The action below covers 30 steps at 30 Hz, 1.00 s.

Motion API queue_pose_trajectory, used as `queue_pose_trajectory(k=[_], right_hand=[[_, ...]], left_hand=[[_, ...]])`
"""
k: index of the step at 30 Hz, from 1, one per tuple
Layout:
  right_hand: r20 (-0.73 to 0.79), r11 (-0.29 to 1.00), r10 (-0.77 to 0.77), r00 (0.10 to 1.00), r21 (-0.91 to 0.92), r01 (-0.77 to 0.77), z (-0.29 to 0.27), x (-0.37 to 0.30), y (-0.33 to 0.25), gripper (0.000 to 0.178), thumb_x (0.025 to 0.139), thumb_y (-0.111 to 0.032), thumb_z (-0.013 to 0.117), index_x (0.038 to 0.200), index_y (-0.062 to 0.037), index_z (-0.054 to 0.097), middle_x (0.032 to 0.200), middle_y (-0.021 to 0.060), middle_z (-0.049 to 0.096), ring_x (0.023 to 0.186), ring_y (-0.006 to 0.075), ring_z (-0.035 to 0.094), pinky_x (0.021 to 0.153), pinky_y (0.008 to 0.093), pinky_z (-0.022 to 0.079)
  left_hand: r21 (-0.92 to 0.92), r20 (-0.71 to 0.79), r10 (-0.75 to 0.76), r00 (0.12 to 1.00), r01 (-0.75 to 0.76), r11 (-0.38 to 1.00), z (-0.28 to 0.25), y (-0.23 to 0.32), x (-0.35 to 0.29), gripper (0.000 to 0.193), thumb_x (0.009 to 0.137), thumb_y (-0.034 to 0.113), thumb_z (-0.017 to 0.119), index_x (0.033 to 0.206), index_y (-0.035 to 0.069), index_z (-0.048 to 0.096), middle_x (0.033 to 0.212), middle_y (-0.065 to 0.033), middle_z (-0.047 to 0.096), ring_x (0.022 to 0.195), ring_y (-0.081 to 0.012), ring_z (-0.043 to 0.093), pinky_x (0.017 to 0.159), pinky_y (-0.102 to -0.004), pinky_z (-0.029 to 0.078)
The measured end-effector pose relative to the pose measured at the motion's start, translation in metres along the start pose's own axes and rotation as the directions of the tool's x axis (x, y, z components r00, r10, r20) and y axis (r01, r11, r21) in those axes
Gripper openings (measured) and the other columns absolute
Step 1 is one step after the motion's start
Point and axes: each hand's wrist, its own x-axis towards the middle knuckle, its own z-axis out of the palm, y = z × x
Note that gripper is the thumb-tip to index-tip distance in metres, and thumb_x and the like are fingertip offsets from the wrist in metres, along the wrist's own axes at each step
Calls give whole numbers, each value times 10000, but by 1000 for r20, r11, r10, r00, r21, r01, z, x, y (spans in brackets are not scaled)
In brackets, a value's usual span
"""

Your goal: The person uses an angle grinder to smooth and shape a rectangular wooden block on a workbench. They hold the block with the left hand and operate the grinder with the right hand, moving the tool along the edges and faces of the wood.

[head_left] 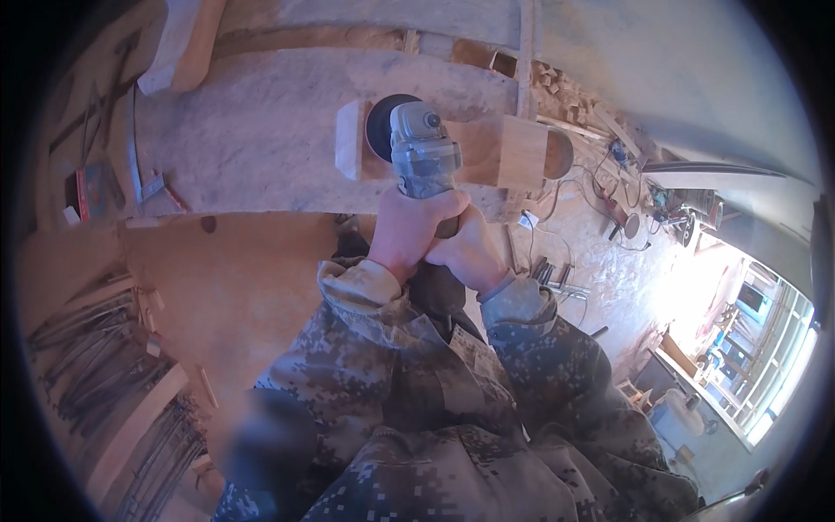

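Note:
An angle grinder (424,155) with a dark round disc (379,130) is gripped in both of my hands. My left hand (403,230) wraps round its body just behind the grey head. My right hand (474,247) closes on the rear part, pressed close to the left one. Under the tool lies a shaped piece of wood (524,153), with pale squared blocks at both sides and a browner stretch between. The disc sits over its left part; whether it touches the wood I cannot tell. The grinder hides some of the middle.
The wood rests on a dusty workbench (252,130). Another shaped wooden piece (184,48) stands at the far left. Wood offcuts (557,87) are heaped beyond the bench's right end. Cords and another power tool (616,213) lie on the floor at right. Long thin rods (87,357) are stacked at left.

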Motion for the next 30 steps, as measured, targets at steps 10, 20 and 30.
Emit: queue_pose_trajectory(k=[10, 20, 30], right_hand=[[-7, 992, 57, 998, -113, -58, -8, -22, 13, 507, 703, -33, 828, 1177, 30, 658, 1076, 80, 724, 1012, 172, 694, 876, 335, 569], [-38, 991, 6, 999, -134, -11, -3, -34, 42, 555, 696, -82, 825, 1210, 25, 643, 1047, 100, 725, 990, 186, 704, 867, 345, 576], [33, 991, 1, 999, -137, 4, -4, -51, 40, 539, 731, -42, 857, 1226, 19, 653, 1146, 72, 711, 1063, 145, 680, 911, 328, 561]], left_hand=[[-21, 93, -20, 995, 22, 1000, 0, -22, -8, 237, 822, 145, 833, 998, 14, 742, 924, -44, 730, 782, -131, 675, 729, -325, 551], [-3, 89, -60, 994, 60, 998, -11, -42, -21, 196, 855, 140, 829, 996, 46, 730, 911, -25, 722, 796, -116, 677, 740, -309, 545], [77, 72, 3, 997, -9, 997, -7, -42, -36, 195, 839, 127, 828, 985, 24, 749, 918, -22, 734, 826, -92, 671, 751, -309, 552]])
